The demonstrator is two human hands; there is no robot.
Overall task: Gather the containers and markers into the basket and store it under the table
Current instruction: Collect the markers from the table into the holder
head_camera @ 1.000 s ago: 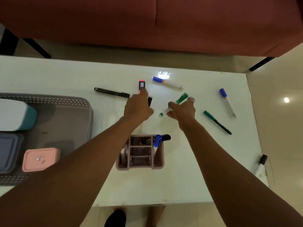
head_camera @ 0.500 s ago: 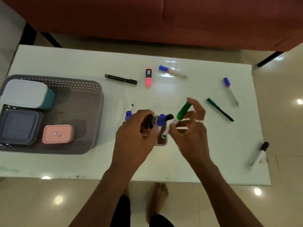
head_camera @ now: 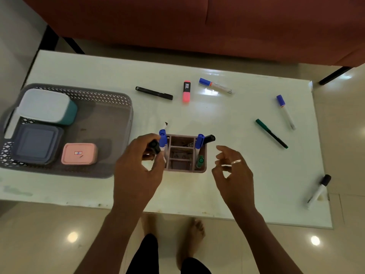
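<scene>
A left hand (head_camera: 136,171) pinches a black marker (head_camera: 155,147) over the pink caddy's (head_camera: 185,170) left edge. The right hand (head_camera: 235,175) hovers beside it, empty and loosely curled. The basket (head_camera: 118,99), holding three containers (head_camera: 45,105), sits at the table's (head_camera: 98,76) left end.

Ring (head_camera: 236,161) on right hand (head_camera: 234,177); dark trousers (head_camera: 147,258)

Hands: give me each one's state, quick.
Left hand: holding a black marker.
Right hand: open, fingers loosely curled, holding nothing.
</scene>
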